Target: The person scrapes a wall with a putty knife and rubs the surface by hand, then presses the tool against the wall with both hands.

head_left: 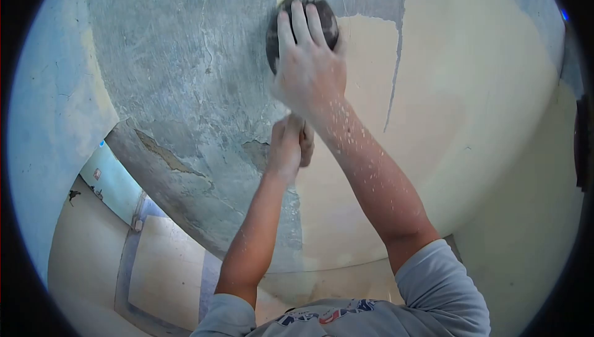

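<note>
My right hand [311, 68] lies over a dark, oval-headed tool [272, 43], with fingers stretched over its rounded back. The tool is pressed against the wall [167, 58], at the border between grey-blue old paint and a cream coat [427, 120]. Lower down, my left hand [288, 145] is wrapped around what looks like the tool's handle, mostly hidden by the fingers. The tool's working face is turned to the wall and cannot be seen. White specks dot my right forearm, and the right hand is slightly blurred.
Cracked, peeling patches [164, 151] mark the lower part of the old paint. At lower left is an opening with a pale panel [166, 269] beyond it. A dark object [581, 142] hangs at the far right edge.
</note>
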Action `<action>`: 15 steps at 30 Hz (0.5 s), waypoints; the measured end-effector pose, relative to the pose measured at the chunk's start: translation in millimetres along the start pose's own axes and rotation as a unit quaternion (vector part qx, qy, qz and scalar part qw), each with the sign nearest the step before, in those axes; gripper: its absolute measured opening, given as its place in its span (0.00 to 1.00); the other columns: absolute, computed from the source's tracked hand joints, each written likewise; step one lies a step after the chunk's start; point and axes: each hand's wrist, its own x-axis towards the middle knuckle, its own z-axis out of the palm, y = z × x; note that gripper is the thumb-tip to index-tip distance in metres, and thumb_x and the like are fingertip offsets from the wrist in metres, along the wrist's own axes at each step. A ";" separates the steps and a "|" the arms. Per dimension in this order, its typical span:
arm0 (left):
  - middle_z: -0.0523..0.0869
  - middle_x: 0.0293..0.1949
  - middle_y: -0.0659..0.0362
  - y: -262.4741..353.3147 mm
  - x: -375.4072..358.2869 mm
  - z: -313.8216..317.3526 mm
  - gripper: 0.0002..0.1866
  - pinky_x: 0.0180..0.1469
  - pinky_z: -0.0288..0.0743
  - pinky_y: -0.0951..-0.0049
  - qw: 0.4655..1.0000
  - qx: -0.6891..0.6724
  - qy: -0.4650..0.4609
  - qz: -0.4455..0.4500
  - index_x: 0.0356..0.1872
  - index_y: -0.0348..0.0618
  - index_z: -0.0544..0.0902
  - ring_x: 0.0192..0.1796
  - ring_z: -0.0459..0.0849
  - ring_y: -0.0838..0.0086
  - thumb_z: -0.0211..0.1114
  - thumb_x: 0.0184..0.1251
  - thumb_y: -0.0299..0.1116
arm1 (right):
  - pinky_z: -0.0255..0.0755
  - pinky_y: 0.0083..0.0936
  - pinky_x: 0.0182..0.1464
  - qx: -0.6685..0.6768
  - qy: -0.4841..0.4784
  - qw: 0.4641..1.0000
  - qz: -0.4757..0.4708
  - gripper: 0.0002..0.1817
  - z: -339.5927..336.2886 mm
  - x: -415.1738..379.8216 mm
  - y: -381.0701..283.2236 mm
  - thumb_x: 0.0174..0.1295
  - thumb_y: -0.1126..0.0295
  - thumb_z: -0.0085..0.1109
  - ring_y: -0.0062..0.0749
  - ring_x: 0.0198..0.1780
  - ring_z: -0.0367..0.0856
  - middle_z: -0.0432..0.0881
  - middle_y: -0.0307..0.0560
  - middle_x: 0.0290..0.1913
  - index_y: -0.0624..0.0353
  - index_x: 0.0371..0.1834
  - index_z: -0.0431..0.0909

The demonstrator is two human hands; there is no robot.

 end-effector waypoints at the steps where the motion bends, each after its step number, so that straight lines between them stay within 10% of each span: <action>1: 0.65 0.15 0.66 9.5 4.0 0.4 0.26 0.15 0.46 0.76 1.000 0.000 0.000 0.000 0.25 0.46 0.68 0.13 0.58 0.82 0.46 0.87 0.49 | 0.54 0.70 0.75 0.000 0.000 1.000 0.000 0.37 0.1 9.4 -0.4 0.57 0.65 0.61 0.46 0.82 0.62 0.67 0.56 0.79 0.62 0.74 0.72; 15: 0.64 0.15 0.66 -2.3 -4.2 -6.8 0.27 0.14 0.46 0.76 1.000 -0.016 -0.007 -0.022 0.26 0.47 0.67 0.12 0.57 0.82 0.46 0.88 0.53 | 0.58 0.73 0.68 -0.042 0.005 0.999 -0.017 0.32 0.0 -2.7 -6.6 0.60 0.65 0.58 0.43 0.80 0.64 0.72 0.55 0.76 0.63 0.70 0.77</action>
